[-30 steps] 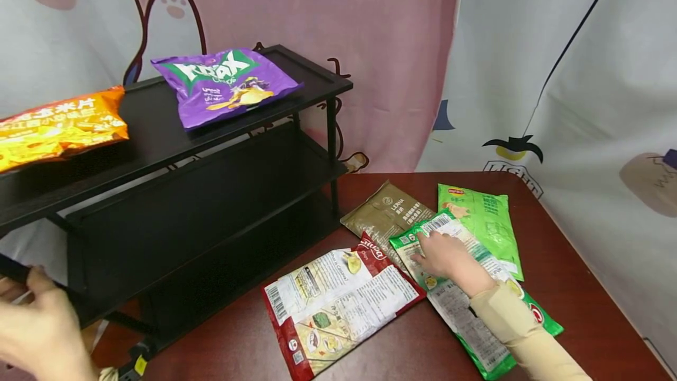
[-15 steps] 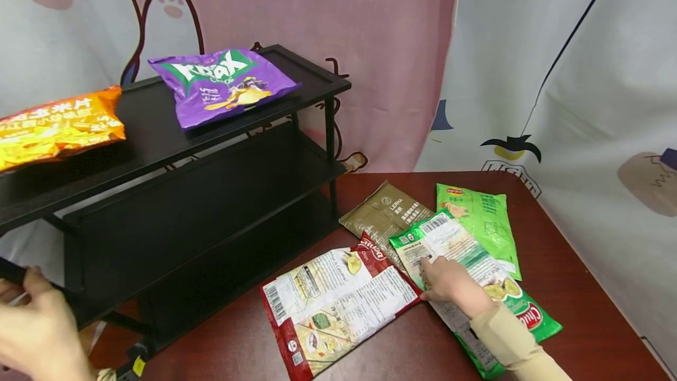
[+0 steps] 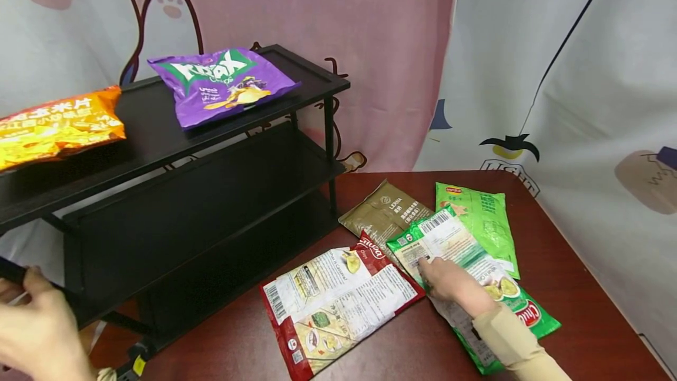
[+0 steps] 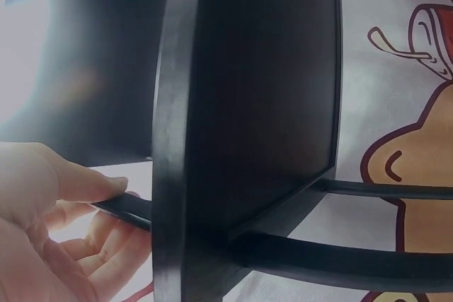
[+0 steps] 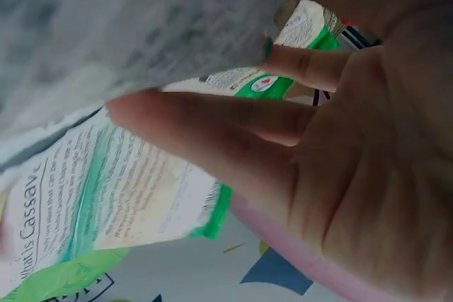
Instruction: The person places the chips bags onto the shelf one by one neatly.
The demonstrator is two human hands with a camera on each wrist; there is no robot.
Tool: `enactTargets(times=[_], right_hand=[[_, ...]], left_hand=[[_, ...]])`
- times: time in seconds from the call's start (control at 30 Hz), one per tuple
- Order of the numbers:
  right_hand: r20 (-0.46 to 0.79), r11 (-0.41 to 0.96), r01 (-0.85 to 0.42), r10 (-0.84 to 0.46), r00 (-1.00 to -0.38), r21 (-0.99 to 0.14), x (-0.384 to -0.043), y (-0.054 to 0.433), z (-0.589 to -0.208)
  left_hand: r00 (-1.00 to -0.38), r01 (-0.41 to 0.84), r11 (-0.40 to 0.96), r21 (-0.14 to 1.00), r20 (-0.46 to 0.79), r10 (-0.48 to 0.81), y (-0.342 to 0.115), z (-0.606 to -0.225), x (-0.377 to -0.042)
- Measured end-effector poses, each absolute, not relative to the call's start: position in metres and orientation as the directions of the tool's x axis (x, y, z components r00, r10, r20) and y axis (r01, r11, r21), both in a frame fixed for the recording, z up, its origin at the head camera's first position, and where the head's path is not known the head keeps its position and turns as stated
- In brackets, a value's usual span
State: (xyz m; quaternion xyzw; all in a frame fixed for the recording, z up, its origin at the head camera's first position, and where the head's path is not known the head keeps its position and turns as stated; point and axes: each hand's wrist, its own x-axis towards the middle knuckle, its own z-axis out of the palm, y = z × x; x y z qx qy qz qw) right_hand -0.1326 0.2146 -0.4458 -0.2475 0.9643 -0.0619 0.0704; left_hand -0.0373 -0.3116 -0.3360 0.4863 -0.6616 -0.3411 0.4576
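My left hand [image 3: 39,328] grips a black bar [image 4: 127,208] of the shelf rack [image 3: 206,187], thumb over it and fingers beneath. My right hand [image 3: 449,281] is on a green-and-white bag of chips [image 3: 455,240], lying back side up on the table. In the right wrist view, the fingers [image 5: 212,129] press against the bag's pale, bulging side, while the thumb side passes behind its upper edge. Left of that hand lies a red-and-white chip bag [image 3: 338,304]. Behind it are a brown LERNA bag [image 3: 388,207] and a light green bag [image 3: 483,222], both partly covered.
On the rack's top shelf lie a purple chip bag [image 3: 222,84] and an orange snack bag [image 3: 63,125]. Two lower black shelves sit beneath. The brown table [image 3: 587,293] reaches to a printed curtain [image 3: 381,63] behind it and on the right.
My right hand has moved down along the green-and-white chip bag, from its upper part to its left edge. The bag has shifted slightly left. My left hand stays on the bar.
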Motion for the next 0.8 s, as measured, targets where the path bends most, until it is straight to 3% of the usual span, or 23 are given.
enactTargets(times=[0.33,0.8], right_hand=[[-0.085,0.809,-0.553,-0.577,-0.812,-0.201,-0.141,0.228,-0.44],[-0.017,0.836,-0.5,-0.517,-0.856,-0.227,-0.148,0.235,-0.423]], left_hand=[[-0.124,-0.319,0.283,0.904,0.257,-0.959,-0.31,-0.334,-0.036],[-0.124,-0.315,0.29,0.904,0.264,-0.956,-0.31,-0.335,-0.035]])
